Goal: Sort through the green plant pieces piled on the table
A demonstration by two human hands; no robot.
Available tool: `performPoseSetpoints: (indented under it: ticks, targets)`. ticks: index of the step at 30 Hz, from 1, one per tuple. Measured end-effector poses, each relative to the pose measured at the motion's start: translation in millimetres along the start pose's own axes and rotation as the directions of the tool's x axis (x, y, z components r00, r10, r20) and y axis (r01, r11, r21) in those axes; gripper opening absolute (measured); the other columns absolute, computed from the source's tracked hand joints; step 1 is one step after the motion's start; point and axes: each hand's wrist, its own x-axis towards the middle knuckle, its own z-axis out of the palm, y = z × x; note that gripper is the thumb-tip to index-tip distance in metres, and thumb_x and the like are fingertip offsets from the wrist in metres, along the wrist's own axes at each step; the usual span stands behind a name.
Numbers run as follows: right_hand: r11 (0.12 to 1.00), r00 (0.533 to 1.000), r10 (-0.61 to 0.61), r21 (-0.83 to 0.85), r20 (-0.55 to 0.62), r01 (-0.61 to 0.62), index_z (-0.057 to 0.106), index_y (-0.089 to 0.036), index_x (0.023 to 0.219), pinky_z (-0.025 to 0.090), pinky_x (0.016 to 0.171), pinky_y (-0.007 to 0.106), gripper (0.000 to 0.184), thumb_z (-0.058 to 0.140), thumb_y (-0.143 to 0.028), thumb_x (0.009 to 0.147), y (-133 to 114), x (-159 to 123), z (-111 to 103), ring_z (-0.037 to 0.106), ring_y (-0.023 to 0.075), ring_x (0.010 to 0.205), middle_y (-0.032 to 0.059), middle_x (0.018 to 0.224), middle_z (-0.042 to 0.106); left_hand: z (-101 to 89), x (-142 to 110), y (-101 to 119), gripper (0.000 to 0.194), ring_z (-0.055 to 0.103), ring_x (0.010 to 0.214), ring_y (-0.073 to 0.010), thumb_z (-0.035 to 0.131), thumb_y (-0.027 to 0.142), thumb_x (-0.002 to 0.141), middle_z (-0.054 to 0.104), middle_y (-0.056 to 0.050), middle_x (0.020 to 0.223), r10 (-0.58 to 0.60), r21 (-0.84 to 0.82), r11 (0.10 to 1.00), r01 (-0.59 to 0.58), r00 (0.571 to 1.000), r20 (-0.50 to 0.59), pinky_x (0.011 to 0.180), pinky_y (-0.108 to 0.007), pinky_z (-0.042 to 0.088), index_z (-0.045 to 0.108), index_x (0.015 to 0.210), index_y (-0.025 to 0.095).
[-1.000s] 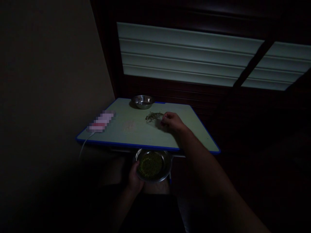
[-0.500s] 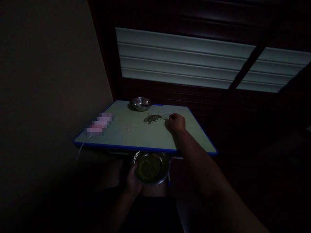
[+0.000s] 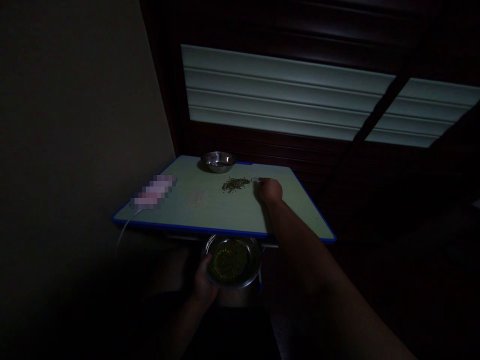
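My left hand [image 3: 205,285] grips a shiny metal bowl [image 3: 256,265] by its left rim, thumb on top, just below the table's front edge. Inside the bowl lies a bed of small green grains [image 3: 228,260], perhaps mung beans. Over the table, my right hand [image 3: 270,190] is closed around a thin, pale utensil [image 3: 255,179]; dim light hides its exact kind. The utensil's tip is at the right end of a loose pile of dark green grains [image 3: 235,184] on the tabletop. Most fingers of my right hand are hidden from view.
A second metal bowl [image 3: 218,162] stands at the back of the blue-edged table [image 3: 300,215]. Pale small grains [image 3: 197,199] are scattered left of centre. A blurred pinkish object [image 3: 153,192] with a white cable [image 3: 125,226] lies at the left edge. Behind stands a dark slatted panel [image 3: 285,95].
My right hand has shifted slightly left and down, and less of the utensil shows. My left hand and its bowl stay nearly where they were.
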Motion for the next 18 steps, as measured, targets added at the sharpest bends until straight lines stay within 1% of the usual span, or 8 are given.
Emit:
performPoseSetpoints:
  ticks: [2,6,11,15,18]
  targets:
    - [0.999,0.999,-0.037,0.001,0.036,0.037,0.07,-0.024,0.111,0.046,0.086,0.031,0.033,0.052,-0.035,0.086,-0.6,1.6,1.9,0.066,0.0228,0.097,0.0115,0.101,0.073,0.8,-0.4,0.2,0.029,0.065,0.099,-0.03,0.065,0.036,0.068,0.074,-0.009,0.09,-0.003,-0.003,1.0,0.003,1.0,-0.008,0.091,-0.043,0.048,0.072,0.088,0.017]
    - [0.991,0.988,-0.115,-0.059,0.104,0.122,0.069,-0.025,0.111,0.045,0.085,0.031,0.033,0.048,-0.037,0.089,-2.7,3.4,3.3,0.066,0.0235,0.095,0.0116,0.103,0.072,2.2,-1.1,0.9,0.028,0.064,0.1,-0.03,0.064,0.035,0.069,0.074,-0.009,0.091,-0.018,-0.015,1.0,0.018,1.0,-0.023,0.091,-0.043,0.049,0.072,0.089,0.017]
    - [0.986,0.985,-0.138,-0.08,0.101,0.146,0.067,-0.026,0.113,0.045,0.08,0.03,0.032,0.05,-0.038,0.088,-5.5,1.9,2.7,0.066,0.024,0.094,0.0108,0.105,0.072,2.6,-1.8,1.6,0.029,0.065,0.096,-0.0274,0.065,0.035,0.068,0.074,-0.008,0.09,0.004,-0.007,1.0,-0.004,1.0,-0.004,0.09,-0.04,0.049,0.072,0.089,0.017]
    - [0.986,0.983,-0.16,-0.036,0.086,0.164,0.068,-0.026,0.11,0.044,0.079,0.029,0.03,0.051,-0.037,0.088,-8.2,-2.0,-0.3,0.066,0.0229,0.093,0.0088,0.103,0.072,1.3,-0.5,0.9,0.029,0.066,0.095,-0.0282,0.065,0.034,0.067,0.074,-0.008,0.089,-0.013,-0.004,1.0,0.013,1.0,-0.009,0.09,-0.041,0.049,0.072,0.089,0.017]
    - [0.987,0.984,-0.153,-0.03,0.088,0.156,0.069,-0.027,0.108,0.044,0.078,0.028,0.028,0.052,-0.032,0.087,-9.8,-5.8,-3.6,0.066,0.0221,0.091,0.0072,0.1,0.073,0.4,0.4,0.1,0.03,0.065,0.098,-0.0293,0.066,0.036,0.067,0.074,-0.008,0.089,0.005,0.0,1.0,-0.005,1.0,-0.006,0.09,-0.042,0.049,0.072,0.09,0.018]
